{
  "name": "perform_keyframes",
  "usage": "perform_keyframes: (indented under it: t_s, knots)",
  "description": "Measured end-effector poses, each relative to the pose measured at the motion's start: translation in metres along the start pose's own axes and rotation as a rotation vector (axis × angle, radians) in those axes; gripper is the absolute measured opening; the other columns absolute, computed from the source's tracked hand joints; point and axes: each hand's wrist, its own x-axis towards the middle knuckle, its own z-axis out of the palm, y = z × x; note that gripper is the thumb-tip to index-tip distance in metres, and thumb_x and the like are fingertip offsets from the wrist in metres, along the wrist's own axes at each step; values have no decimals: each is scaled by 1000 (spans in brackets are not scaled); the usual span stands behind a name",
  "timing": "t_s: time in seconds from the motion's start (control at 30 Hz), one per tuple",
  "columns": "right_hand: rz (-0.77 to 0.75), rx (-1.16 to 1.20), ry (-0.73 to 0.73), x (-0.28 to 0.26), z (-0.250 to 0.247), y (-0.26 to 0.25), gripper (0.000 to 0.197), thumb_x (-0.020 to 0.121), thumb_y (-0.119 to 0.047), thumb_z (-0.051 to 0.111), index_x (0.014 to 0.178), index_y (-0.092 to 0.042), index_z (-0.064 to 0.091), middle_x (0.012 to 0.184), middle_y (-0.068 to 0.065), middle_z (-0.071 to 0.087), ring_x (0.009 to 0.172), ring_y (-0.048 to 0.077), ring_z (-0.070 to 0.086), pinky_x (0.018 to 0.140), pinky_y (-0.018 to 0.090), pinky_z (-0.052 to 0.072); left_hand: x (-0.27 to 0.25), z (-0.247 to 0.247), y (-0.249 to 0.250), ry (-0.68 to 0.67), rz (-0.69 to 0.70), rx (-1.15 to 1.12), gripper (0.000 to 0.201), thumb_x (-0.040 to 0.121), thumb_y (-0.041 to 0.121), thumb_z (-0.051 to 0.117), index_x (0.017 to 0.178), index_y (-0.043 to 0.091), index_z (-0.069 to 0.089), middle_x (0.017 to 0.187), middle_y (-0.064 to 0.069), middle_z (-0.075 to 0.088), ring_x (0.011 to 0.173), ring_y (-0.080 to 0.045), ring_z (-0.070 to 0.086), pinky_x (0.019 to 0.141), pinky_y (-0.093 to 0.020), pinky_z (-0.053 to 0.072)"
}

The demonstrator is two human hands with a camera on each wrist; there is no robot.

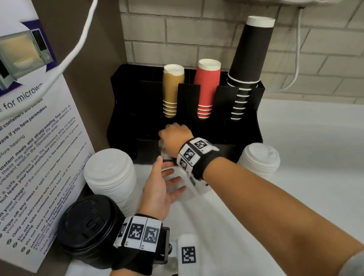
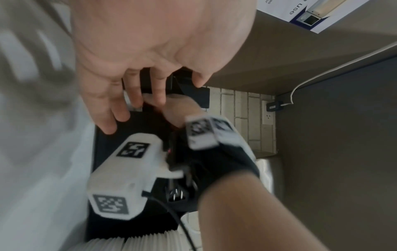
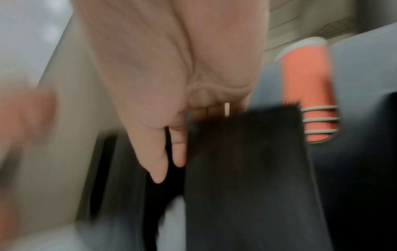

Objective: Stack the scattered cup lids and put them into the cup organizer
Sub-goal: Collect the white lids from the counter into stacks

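Note:
The black cup organizer (image 1: pixel 244 128) stands against the brick wall. My right hand (image 1: pixel 173 133) reaches knuckles-up into its lower front slot, above a patch of white lids (image 1: pixel 164 154) there. In the blurred right wrist view, the right hand (image 3: pixel 169 167) points thumb and a finger straight down beside a black divider (image 3: pixel 247 161), with nothing between them. My left hand (image 1: pixel 171 175) hovers just in front of the slot, palm turned right, fingers spread and holding nothing; the left wrist view shows the left hand (image 2: pixel 154 96) spread the same way. Lid stacks stand on the white counter.
A tall stack of white lids (image 1: pixel 111 172) and a stack of black lids (image 1: pixel 90 227) stand at the left by a microwave notice board (image 1: pixel 23 151). A shorter white lid stack (image 1: pixel 260 159) is at the right. Brown (image 1: pixel 172 90), red (image 1: pixel 207 87) and black cups (image 1: pixel 249 61) fill the organizer.

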Motion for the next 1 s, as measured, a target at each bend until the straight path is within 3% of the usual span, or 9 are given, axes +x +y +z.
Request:
perform_keyframes:
  t_s: [0.1, 0.2, 0.3, 0.37, 0.5, 0.6, 0.77, 0.87, 1.0]
  knots:
    - [106, 306, 279, -40, -25, 21, 28, 86, -30, 62, 109, -14, 62, 112, 7, 57, 105, 27, 53, 85, 37, 47, 1, 1, 2, -22, 35, 19, 29, 97, 41, 51, 95, 15, 64, 102, -7, 57, 93, -23, 60, 68, -37, 54]
    - [357, 454, 482, -91, -38, 60, 27, 79, -37, 66, 100, -21, 63, 108, 6, 59, 105, 30, 53, 86, 42, 47, 2, -1, 5, -30, 57, 45, 24, 95, 36, 54, 92, 15, 65, 100, -5, 58, 94, -22, 60, 69, -35, 55]
    - [644, 486, 399, -140, -34, 98, 37, 76, -43, 71, 104, -21, 59, 113, 8, 52, 106, 35, 51, 93, 44, 43, 0, -2, 7, -36, 67, 62, 22, 94, 34, 55, 93, 15, 65, 100, -5, 60, 96, -23, 61, 71, -34, 55]
    - [727, 532, 307, -160, -24, 111, 47, 74, -47, 75, 108, -22, 55, 114, 6, 46, 105, 33, 53, 96, 48, 43, -1, -1, 8, -43, 68, 68, 22, 95, 34, 54, 92, 15, 65, 100, -4, 60, 96, -23, 61, 72, -35, 54]
    - [729, 648, 310, -172, -5, 115, 61, 66, -38, 85, 112, -19, 50, 110, 2, 39, 91, 23, 50, 84, 40, 47, -5, 3, 7, -64, 68, 84, 20, 95, 32, 55, 93, 14, 65, 99, -4, 60, 95, -23, 62, 72, -34, 55]
    - [700, 687, 369, -171, 3, 116, 64, 66, -29, 86, 113, -16, 45, 111, 4, 38, 85, 19, 46, 72, 29, 38, -7, 6, 5, -77, 63, 94, 19, 95, 30, 56, 93, 14, 66, 99, -4, 61, 96, -23, 62, 72, -34, 55]
    - [730, 643, 386, -169, 6, 117, 63, 67, -32, 83, 111, -21, 40, 109, -1, 38, 91, 21, 47, 83, 40, 38, -7, 9, 5, -85, 52, 93, 17, 95, 28, 57, 95, 14, 66, 101, -4, 60, 98, -24, 62, 74, -35, 56]
    - [754, 614, 397, -167, 3, 116, 61, 66, -35, 82, 110, -25, 41, 107, -3, 38, 86, 18, 46, 82, 39, 29, -7, 11, 4, -90, 48, 89, 17, 95, 28, 57, 93, 14, 66, 99, -4, 60, 96, -23, 62, 74, -35, 56]
    - [747, 572, 451, -164, -6, 112, 59, 64, -36, 82, 108, -24, 44, 106, -3, 40, 82, 19, 46, 82, 40, 29, -9, 13, 4, -98, 59, 98, 17, 96, 28, 56, 92, 15, 66, 98, -4, 60, 95, -23, 62, 72, -34, 56]
